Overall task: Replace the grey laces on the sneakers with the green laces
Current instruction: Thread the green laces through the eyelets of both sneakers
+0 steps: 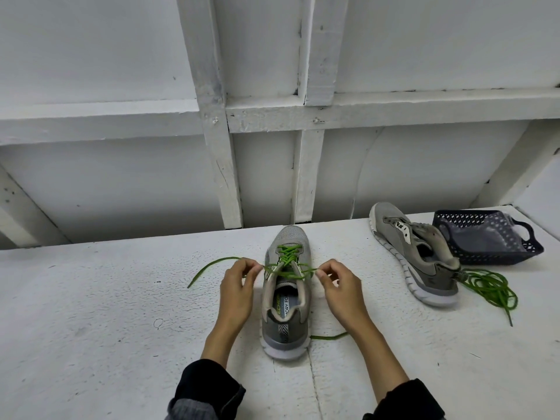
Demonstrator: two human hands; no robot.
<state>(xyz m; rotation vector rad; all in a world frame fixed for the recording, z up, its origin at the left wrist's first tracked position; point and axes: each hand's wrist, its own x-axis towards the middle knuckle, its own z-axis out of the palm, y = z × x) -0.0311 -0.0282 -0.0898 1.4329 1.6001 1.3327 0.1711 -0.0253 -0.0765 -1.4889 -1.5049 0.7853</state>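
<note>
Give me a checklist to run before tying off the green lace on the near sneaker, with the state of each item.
1. Green lace threaded up the near sneaker: ok, crossings reach the top eyelets.
2. Left hand pinches its lace end: ok.
3. Right hand pinches its lace end: ok.
4. Both ends equal in length: cannot tell; one trails left, the other runs under the right wrist.
5. Sneaker upright and steady on the white surface: ok.
6. Second sneaker laced: not ok; it lies tilted on its side with a loose green lace coiled beside it.
</note>
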